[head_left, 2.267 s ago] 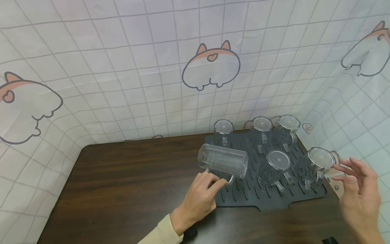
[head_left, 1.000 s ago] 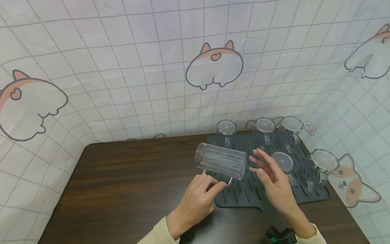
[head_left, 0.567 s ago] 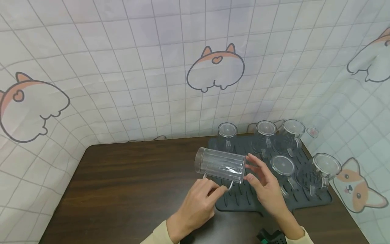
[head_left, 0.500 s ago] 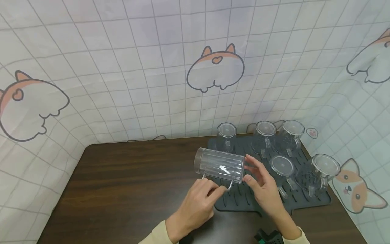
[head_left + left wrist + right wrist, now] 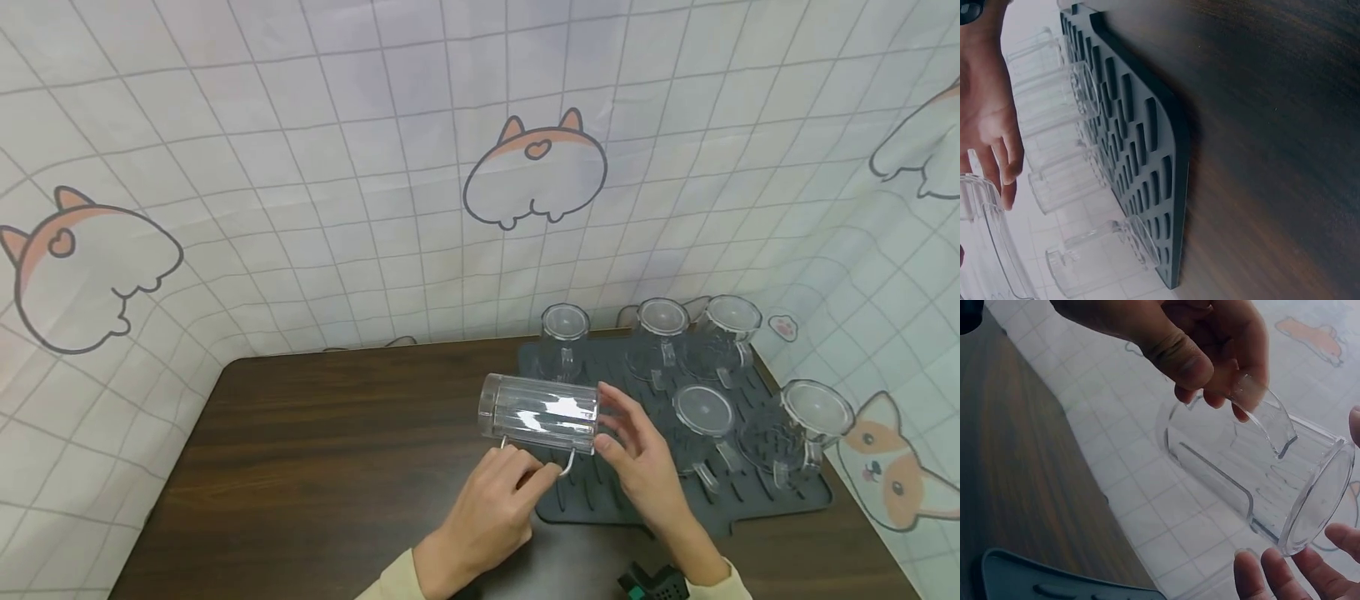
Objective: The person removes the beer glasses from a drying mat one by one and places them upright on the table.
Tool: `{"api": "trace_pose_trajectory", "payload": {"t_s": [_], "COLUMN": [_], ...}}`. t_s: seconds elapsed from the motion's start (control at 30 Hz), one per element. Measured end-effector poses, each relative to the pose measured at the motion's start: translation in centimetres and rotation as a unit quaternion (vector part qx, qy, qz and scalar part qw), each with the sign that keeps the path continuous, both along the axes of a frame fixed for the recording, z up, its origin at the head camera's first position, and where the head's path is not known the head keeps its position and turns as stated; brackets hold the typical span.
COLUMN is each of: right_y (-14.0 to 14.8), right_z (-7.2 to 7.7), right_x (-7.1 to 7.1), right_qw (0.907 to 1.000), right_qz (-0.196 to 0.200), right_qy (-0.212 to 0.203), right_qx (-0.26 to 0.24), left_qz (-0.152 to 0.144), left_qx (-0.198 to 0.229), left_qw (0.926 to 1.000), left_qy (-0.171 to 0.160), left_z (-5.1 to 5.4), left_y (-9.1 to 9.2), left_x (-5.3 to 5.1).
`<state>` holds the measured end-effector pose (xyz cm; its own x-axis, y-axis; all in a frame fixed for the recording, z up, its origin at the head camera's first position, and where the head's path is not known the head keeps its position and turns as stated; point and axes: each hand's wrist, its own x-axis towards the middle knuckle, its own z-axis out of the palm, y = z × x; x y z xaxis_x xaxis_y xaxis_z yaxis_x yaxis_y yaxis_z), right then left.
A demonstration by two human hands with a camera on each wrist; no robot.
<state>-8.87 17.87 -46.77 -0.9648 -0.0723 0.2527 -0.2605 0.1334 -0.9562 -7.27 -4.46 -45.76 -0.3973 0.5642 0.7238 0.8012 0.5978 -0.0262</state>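
A clear glass mug [image 5: 538, 412] lies sideways in the air, its handle pointing down toward the person. The left hand [image 5: 491, 508] grips that handle, fingers curled round it, as the right wrist view also shows at the mug [image 5: 1229, 469]. At the mug's right end, the right hand [image 5: 648, 467] touches the rim area with spread, slightly bent fingertips. In the left wrist view the right hand [image 5: 988, 112] reaches over the end of the mug [image 5: 988, 250]. Which end is the base I cannot tell.
Several clear mugs stand upside down on a dark ribbed mat [image 5: 600, 500], such as a front one [image 5: 701, 417] and one at the right edge [image 5: 817, 412]. The mat lies on a brown wooden table [image 5: 300, 467] before a tile-patterned backdrop [image 5: 375, 208].
The right hand has moved left from the far-right mug to the end of the held mug. The left hand keeps its grip, and the mug has turned slightly toward level.
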Motion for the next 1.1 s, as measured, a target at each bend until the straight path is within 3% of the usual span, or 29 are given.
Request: {"api": "trace_pose_trajectory", "payload": {"t_s": [0.17, 0.4, 0.8, 1.1], "right_y": [-0.1, -0.1, 0.5, 0.7], "right_z": [-0.2, -0.8, -1.6, -1.9], "right_x": [-0.2, -0.7, -0.9, -1.0], "right_qw": [0.9996, 0.9993, 0.9896, 0.9901], "right_qz": [0.008, 0.017, 0.082, 0.074], "right_qy": [-0.026, -0.033, -0.070, -0.068], "right_qx": [-0.008, -0.008, -0.095, -0.098], "left_qz": [0.000, 0.001, 0.007, 0.015], "left_qx": [-0.008, -0.017, -0.022, -0.031], "left_qw": [1.0000, 0.9999, 0.9997, 0.9993], "left_qy": [0.001, 0.003, -0.008, -0.014], "left_z": [-0.3, -0.7, -1.4, -1.5], "left_y": [0.2, 0.4, 0.6, 0.9], "left_x": [0.1, 0.3, 0.9, 1.2]}}
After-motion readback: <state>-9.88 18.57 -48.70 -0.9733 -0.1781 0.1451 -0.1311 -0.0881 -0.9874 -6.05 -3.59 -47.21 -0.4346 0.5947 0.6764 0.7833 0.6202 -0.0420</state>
